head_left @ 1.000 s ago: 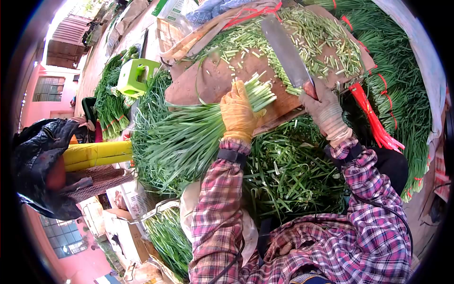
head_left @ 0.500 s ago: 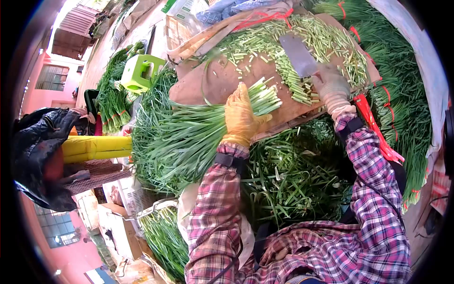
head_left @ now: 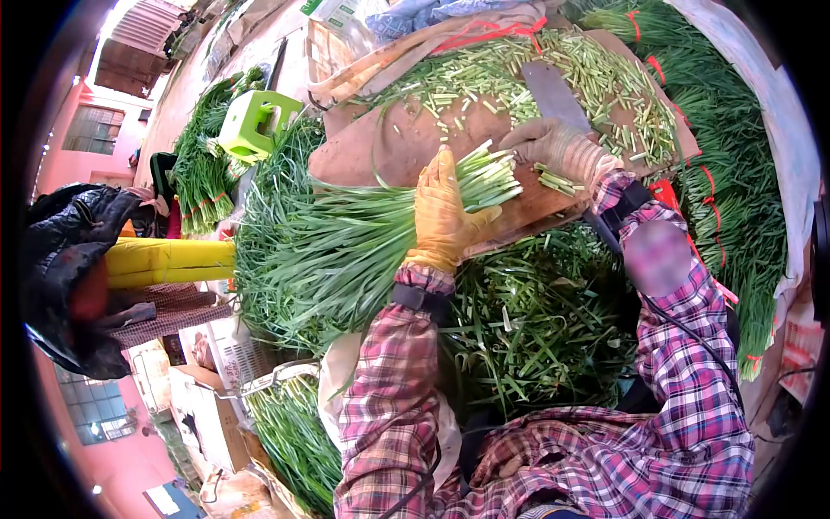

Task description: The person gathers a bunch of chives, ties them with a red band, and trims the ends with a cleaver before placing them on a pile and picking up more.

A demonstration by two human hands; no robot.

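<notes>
Lying under left fingers (head_left: 435, 179), green bunch (head_left: 346, 227), ends (head_left: 490, 176) near right fingers (head_left: 525, 134)

Yellow-gloved left hand (head_left: 441, 218): centre of the frame, back uppermost, fingers together and pointing up, thumb spread to the right, palm hidden.
Left forearm (head_left: 389, 381): plaid-sleeved, rising almost upright from the bottom edge.
Grey-gloved right hand (head_left: 558, 147): right of upper centre, turned leftward, fingertips near the left hand; grip unclear.
Right forearm (head_left: 679, 320): slanting up and left from lower right, partly blurred.
</notes>
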